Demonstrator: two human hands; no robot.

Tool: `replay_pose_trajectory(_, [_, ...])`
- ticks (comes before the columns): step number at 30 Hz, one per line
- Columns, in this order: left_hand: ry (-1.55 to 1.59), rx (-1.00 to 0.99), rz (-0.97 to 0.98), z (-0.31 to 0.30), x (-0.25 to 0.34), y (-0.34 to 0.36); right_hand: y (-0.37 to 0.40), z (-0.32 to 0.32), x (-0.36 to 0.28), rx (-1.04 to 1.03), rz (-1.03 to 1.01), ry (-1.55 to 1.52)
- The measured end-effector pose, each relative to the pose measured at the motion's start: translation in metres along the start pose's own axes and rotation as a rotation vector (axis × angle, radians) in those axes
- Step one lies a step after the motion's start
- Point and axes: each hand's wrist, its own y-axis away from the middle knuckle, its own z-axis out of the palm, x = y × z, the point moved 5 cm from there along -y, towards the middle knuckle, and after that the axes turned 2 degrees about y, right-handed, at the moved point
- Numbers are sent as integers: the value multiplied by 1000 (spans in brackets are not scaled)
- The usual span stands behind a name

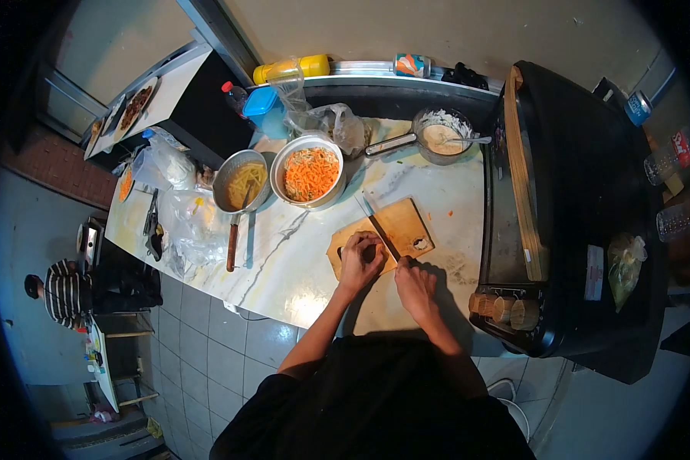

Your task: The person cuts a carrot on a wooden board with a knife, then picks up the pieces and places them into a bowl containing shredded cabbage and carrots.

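Note:
A wooden cutting board (408,222) lies on the marble-patterned table. My right hand (416,290) is closed round the handle of a knife (382,234), whose blade points up and left across the board. Just left of the blade, my left hand (360,262) rests on the board with bent fingers pressed on a small orange piece (380,247), mostly hidden by the hand. A small whitish piece (420,244) sits near the board's right corner. Beyond the board stands a white pot (309,201) with shredded orange food.
Left of the pot are a pan (231,205) and plastic bags (188,222). A bowl of batter (441,138) with a spoon stands at the back. A large black oven (590,215) borders the right side. Another person (69,291) is at far left.

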Motion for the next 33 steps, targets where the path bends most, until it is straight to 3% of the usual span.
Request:
replay_pose_trajectory(17, [85,3,-87,-4,-1,1,13,-9,9,-43,58,-158])
replay_pose_trajectory(23, [51,5,-107,-2,-1,-2,8,-4,16,69,-17,-308])
replay_pose_trajectory(25, [53,11,-138,-4,2,-4,9,-7,20,198,-27,-357])
replay_pose_trajectory(33, [-13,-35,-158,-3,8,-11,14,1,39,205,30,-359])
